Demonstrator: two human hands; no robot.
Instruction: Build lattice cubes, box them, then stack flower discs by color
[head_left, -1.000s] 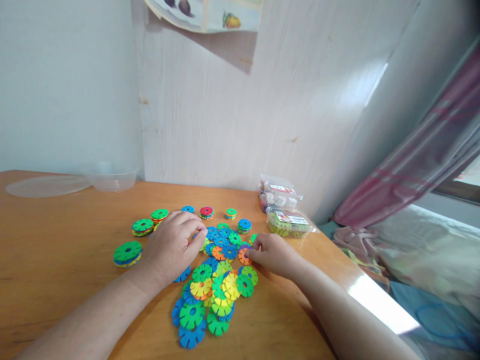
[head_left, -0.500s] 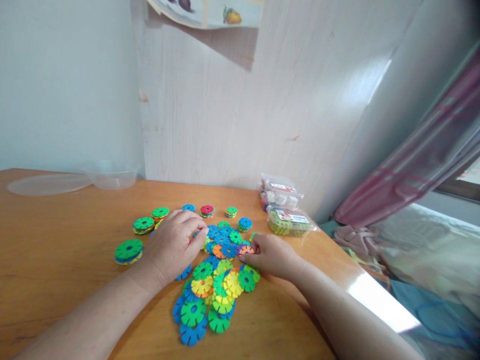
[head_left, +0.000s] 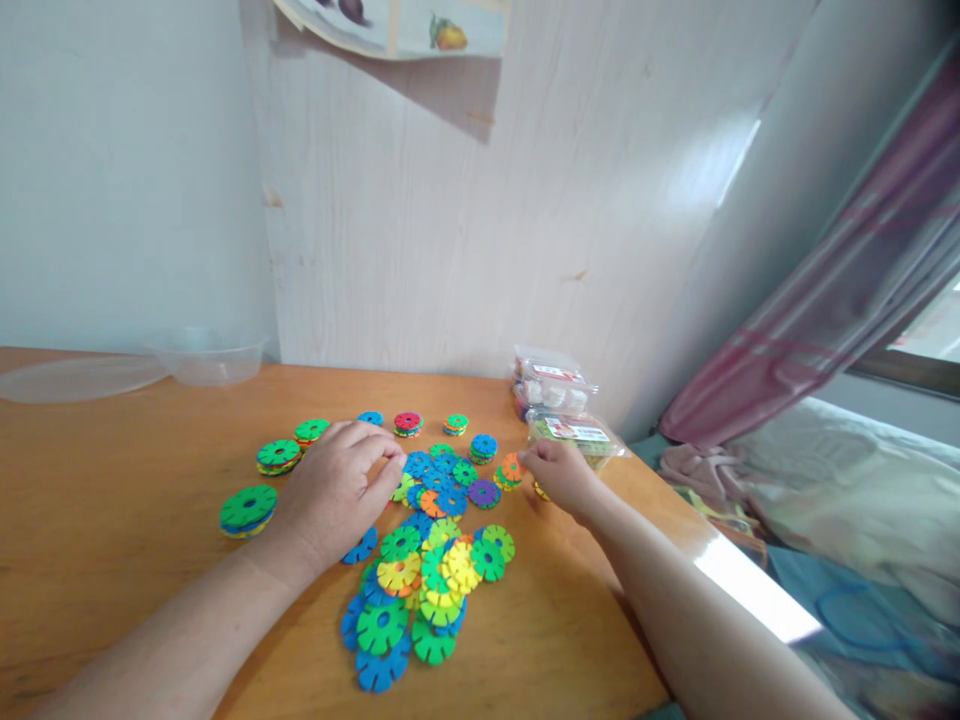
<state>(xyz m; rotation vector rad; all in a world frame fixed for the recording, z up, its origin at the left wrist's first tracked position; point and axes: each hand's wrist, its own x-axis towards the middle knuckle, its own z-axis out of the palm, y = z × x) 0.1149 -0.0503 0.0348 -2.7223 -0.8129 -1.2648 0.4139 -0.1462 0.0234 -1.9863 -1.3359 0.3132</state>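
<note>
My right hand (head_left: 559, 478) pinches an orange notched plastic disc (head_left: 512, 466) by its edge, over a small stack of green and yellow discs (head_left: 508, 484). My left hand (head_left: 341, 490) is closed, thumb near the fingertips, at the left of the loose discs; anything between its fingers is hidden. In the middle lies a loose pile of blue discs (head_left: 442, 480), with a purple disc (head_left: 484, 493) at its right side. Closer to me, yellow, green and blue discs (head_left: 427, 580) overlap in a heap.
Neat disc stacks ring the pile, among them a green-topped stack (head_left: 248, 508), a red-topped stack (head_left: 407, 424) and a blue-topped stack (head_left: 484, 447). Clear food boxes (head_left: 555, 385) stand at the back right. A clear plastic tub (head_left: 217, 362) and lid (head_left: 82, 378) lie back left.
My right hand has moved right and away from me, carrying an orange disc from the pile to the small stack. The purple disc is now uncovered. My left hand has barely moved.
</note>
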